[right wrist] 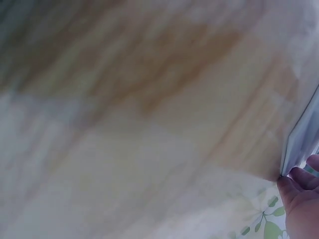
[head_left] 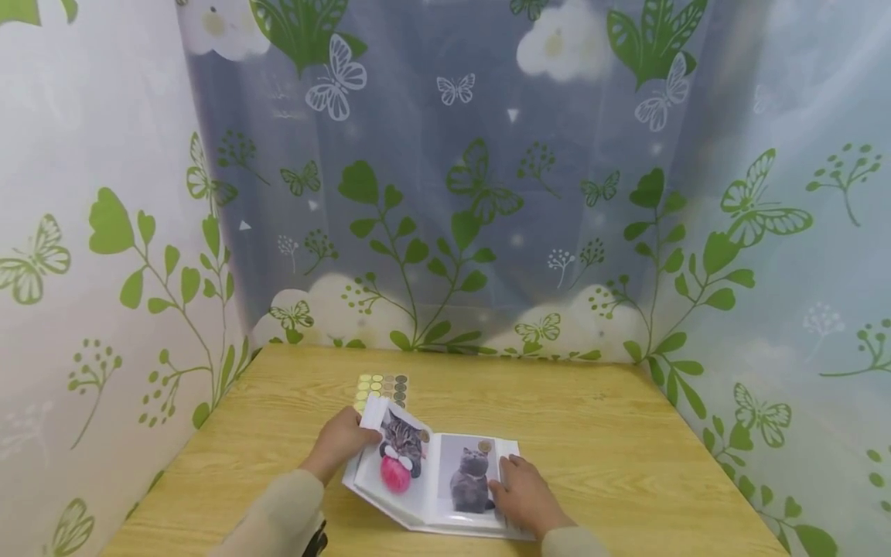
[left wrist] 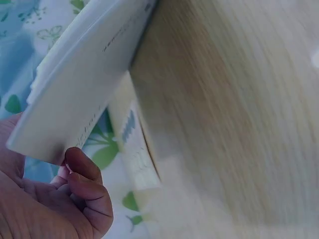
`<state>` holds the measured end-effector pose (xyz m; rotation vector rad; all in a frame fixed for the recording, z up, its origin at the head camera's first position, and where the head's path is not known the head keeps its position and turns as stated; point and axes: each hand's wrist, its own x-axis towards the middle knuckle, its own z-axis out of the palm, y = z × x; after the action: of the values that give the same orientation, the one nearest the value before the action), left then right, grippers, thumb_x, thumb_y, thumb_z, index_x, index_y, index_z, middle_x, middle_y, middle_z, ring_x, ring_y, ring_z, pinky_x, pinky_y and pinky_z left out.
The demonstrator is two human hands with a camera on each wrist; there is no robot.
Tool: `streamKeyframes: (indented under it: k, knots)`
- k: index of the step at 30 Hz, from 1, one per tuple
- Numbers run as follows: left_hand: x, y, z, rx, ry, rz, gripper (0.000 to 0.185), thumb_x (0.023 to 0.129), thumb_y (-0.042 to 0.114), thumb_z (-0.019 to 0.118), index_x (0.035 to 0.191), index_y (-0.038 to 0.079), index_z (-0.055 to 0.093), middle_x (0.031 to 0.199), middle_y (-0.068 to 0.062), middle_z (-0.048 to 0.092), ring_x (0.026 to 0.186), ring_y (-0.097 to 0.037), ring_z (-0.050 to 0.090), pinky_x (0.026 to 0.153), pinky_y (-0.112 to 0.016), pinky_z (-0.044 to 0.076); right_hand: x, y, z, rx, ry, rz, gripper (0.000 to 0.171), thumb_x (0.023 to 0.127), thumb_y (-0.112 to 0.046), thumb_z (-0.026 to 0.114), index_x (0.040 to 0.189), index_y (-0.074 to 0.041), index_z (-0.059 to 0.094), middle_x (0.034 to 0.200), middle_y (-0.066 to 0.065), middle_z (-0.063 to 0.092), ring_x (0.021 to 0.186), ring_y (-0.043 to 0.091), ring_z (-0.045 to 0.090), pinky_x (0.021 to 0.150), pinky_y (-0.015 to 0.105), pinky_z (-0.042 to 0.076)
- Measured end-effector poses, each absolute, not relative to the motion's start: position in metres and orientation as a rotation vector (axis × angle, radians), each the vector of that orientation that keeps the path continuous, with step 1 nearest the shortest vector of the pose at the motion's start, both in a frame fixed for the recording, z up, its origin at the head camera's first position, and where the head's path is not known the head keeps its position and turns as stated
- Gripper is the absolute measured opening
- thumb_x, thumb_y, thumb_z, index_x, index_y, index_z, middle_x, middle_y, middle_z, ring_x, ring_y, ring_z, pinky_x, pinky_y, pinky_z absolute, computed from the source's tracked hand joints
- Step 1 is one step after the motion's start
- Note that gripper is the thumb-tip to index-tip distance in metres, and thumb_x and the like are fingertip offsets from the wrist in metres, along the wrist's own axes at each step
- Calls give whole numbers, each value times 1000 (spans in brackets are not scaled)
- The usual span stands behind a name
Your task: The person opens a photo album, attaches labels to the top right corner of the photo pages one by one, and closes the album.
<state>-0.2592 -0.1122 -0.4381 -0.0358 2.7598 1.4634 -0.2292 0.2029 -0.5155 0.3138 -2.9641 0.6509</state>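
A white photo album [head_left: 431, 514] lies spread near the table's front, its left side raised off the wood. Its left page holds a photo of a tabby cat with a pink ball [head_left: 397, 473]; its right page shows a grey cat [head_left: 470, 480]. Each photo has a small round gold-brown sticker near its upper right corner. My left hand [head_left: 348, 437] grips the left edge, thumb on the page side, fingers curled behind the cover [left wrist: 84, 104]. At the right edge, my right hand [head_left: 525, 495] pinches the album between thumb and fingers; in the right wrist view only its fingers and the edge show.
Behind the album's left side lies a sheet of round stickers [head_left: 383, 384], yellow to dark, partly covered by the album. The wooden table [head_left: 626, 433] is enclosed by curtains [head_left: 431, 232] printed with leaves and butterflies. A dark object [head_left: 315, 540] shows beside the left sleeve.
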Motion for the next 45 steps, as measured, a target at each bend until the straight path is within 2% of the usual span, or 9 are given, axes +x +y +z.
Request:
streamKeyframes:
  k: [10, 14, 19, 23, 27, 32, 39, 41, 45]
  knots:
    - [-261, -78, -419, 84, 2795, 1457, 38, 83, 11, 71, 110, -7, 51, 94, -17, 62, 75, -23, 64, 57, -31, 58, -232, 209, -517, 310, -2945, 706, 49, 93, -22, 63, 128, 12, 57, 131, 33, 54, 125, 49, 49, 107, 60, 37]
    - [-262, -63, -415, 174, 2804, 1470, 47, 80, 11, 74, 116, -8, 52, 97, -18, 64, 76, -25, 64, 58, -33, 59, -233, 214, -517, 326, -2934, 710, 48, 92, -21, 65, 126, 11, 58, 129, 33, 55, 123, 49, 50, 106, 61, 37]
    - [-263, -44, -414, 279, 2868, 1389, 60, 75, 12, 77, 126, -10, 51, 107, -21, 64, 89, -32, 64, 75, -43, 59, -232, 220, -517, 348, -2873, 678, 44, 91, -16, 66, 123, 13, 59, 124, 34, 57, 118, 50, 53, 102, 61, 41]
    - [-262, -31, -413, 326, 2925, 1309, 65, 76, 11, 71, 132, -12, 49, 121, -27, 60, 107, -41, 60, 93, -53, 51, -230, 227, -516, 338, -2830, 645, 42, 92, -14, 65, 123, 14, 59, 122, 35, 57, 114, 51, 55, 99, 62, 43]
    - [-260, -19, -415, 351, 2932, 1301, 68, 76, 15, 69, 135, -11, 48, 120, -27, 58, 105, -40, 58, 93, -55, 49, -228, 235, -511, 315, -2827, 631, 44, 94, -17, 63, 126, 13, 57, 125, 35, 56, 117, 51, 53, 101, 62, 41]
    - [-257, -8, -418, 419, 2878, 1370, 61, 82, 23, 70, 133, -5, 53, 109, -20, 56, 92, -32, 58, 81, -50, 54, -226, 247, -502, 271, -2846, 620, 46, 97, -22, 61, 130, 10, 56, 130, 34, 54, 120, 52, 51, 102, 62, 40]
    - [-252, 2, -421, 505, 2751, 1460, 52, 100, 34, 51, 139, 1, 53, 129, -20, 57, 118, -36, 56, 99, -53, 47, -230, 270, -491, 200, -2901, 606, 51, 101, -27, 55, 134, 11, 51, 134, 36, 50, 123, 54, 47, 102, 65, 38]
    - [-251, 2, -424, 561, 2737, 1433, 49, 98, 29, 49, 138, 2, 55, 128, -17, 58, 117, -35, 56, 100, -52, 47, -231, 276, -488, 183, -2915, 598, 54, 102, -31, 54, 136, 11, 50, 135, 36, 48, 124, 55, 46, 102, 66, 38]
    - [-252, 1, -436, 674, 2707, 1295, 55, 88, 25, 59, 139, 5, 56, 134, -16, 54, 124, -35, 52, 105, -53, 43, -233, 285, -485, 145, -2950, 606, 61, 103, -39, 49, 138, 11, 47, 138, 37, 45, 126, 56, 43, 103, 68, 36]
